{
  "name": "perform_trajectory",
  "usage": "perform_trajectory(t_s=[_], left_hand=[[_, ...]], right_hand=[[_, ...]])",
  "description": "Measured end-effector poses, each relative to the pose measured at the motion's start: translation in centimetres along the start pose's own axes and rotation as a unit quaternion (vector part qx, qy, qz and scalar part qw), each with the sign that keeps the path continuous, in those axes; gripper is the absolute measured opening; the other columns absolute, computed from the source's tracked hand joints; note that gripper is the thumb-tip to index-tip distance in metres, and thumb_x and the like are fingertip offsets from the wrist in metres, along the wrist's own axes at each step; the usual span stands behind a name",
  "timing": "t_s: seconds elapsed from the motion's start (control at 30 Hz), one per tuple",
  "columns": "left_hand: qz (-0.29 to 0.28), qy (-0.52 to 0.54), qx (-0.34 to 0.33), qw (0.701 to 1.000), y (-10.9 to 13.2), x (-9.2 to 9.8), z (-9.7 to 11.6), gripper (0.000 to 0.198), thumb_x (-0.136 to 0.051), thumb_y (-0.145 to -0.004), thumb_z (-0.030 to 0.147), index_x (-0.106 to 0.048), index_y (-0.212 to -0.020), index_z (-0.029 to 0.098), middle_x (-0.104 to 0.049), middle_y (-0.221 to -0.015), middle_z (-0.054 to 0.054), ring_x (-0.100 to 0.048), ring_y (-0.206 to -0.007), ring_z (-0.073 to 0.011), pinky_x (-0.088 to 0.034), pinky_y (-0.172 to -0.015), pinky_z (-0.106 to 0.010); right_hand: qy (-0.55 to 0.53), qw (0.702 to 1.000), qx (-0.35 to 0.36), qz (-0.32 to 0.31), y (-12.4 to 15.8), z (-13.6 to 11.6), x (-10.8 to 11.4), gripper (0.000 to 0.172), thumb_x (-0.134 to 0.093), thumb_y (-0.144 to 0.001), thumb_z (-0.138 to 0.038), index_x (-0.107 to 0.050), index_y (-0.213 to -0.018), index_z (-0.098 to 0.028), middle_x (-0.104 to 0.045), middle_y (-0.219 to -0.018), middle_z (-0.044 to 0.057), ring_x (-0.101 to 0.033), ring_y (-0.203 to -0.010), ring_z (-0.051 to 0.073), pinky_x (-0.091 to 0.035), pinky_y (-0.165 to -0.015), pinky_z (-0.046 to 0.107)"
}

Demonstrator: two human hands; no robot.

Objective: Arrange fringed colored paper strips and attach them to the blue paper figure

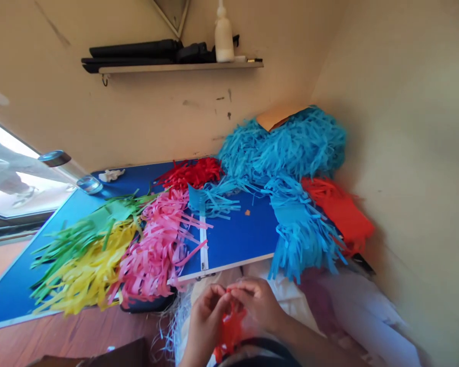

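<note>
Below the front edge of the blue table, my left hand (208,313) and my right hand (254,300) meet over my lap. Both are closed in a pinch on the upper end of a red fringed paper strip (231,329). Its cut strands hang down between my wrists, and the lower part is partly hidden by my arms. On the table ahead lie pink fringed paper (156,244), yellow fringed paper (95,265) and green fringed paper (99,221). Blue fringed paper (300,229) drapes over the table's right front edge.
Behind, a large blue fringe heap (290,145) carries an orange paper piece (281,117). Red fringe (195,173) and orange-red paper (340,209) lie nearby. A clear bottle (74,173) is at the left. A wall shelf (183,67) holds a white squeeze bottle (224,38).
</note>
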State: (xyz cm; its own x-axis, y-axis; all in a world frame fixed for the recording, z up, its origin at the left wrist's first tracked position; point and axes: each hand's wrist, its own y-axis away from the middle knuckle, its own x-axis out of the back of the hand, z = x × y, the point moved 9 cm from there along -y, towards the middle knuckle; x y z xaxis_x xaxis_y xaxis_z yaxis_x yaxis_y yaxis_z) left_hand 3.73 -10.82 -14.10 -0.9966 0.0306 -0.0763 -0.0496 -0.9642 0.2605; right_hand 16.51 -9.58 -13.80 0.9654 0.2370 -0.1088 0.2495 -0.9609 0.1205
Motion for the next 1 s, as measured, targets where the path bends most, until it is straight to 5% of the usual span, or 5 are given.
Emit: perform_trajectory(t_s=[0.27, 0.4, 0.63, 1.0], left_hand=[[-0.071, 0.141, 0.102, 0.982, 0.8, -2.2, -1.1, 0.032, -0.087, -0.062, 0.036, -0.069, -0.079, 0.016, -0.069, -0.072, -0.003, -0.062, -0.069, -0.0142, -0.048, -0.067, -0.024], [-0.03, 0.234, 0.175, 0.956, 1.1, -1.8, -1.6, 0.036, -0.089, -0.058, 0.035, -0.068, -0.081, 0.017, -0.068, -0.066, 0.0, -0.061, -0.057, -0.0111, -0.048, -0.059, -0.022], [-0.035, 0.283, 0.183, 0.941, 0.9, -2.4, -0.9, 0.034, -0.09, -0.059, 0.029, -0.065, -0.08, 0.016, -0.068, -0.065, 0.0, -0.059, -0.051, -0.0082, -0.048, -0.054, -0.02], [-0.054, 0.28, 0.173, 0.943, 0.8, -2.8, -2.2, 0.03, -0.085, -0.067, 0.029, -0.062, -0.083, 0.017, -0.065, -0.057, 0.0, -0.059, -0.051, -0.0107, -0.047, -0.053, -0.02]], right_hand=[[0.074, 0.995, 0.062, 0.021, 0.1, -3.1, 1.2, 0.032, -0.062, -0.089, -0.044, -0.076, -0.08, -0.016, -0.062, -0.066, 0.001, -0.056, -0.05, 0.01, -0.044, -0.051, 0.021], [0.125, 0.99, 0.049, 0.046, 1.3, -3.9, 2.6, 0.042, -0.052, -0.095, -0.048, -0.073, -0.077, -0.015, -0.06, -0.062, 0.001, -0.054, -0.052, 0.011, -0.04, -0.054, 0.023], [0.16, 0.984, 0.053, -0.059, 2.9, -6.3, 0.4, 0.038, -0.049, -0.095, -0.036, -0.071, -0.072, -0.016, -0.069, -0.072, 0.002, -0.059, -0.067, 0.014, -0.039, -0.065, 0.024], [0.169, 0.982, 0.041, -0.073, 2.7, -5.5, 0.4, 0.033, -0.051, -0.09, -0.028, -0.063, -0.061, -0.015, -0.061, -0.061, -0.001, -0.052, -0.061, 0.012, -0.035, -0.062, 0.024]])
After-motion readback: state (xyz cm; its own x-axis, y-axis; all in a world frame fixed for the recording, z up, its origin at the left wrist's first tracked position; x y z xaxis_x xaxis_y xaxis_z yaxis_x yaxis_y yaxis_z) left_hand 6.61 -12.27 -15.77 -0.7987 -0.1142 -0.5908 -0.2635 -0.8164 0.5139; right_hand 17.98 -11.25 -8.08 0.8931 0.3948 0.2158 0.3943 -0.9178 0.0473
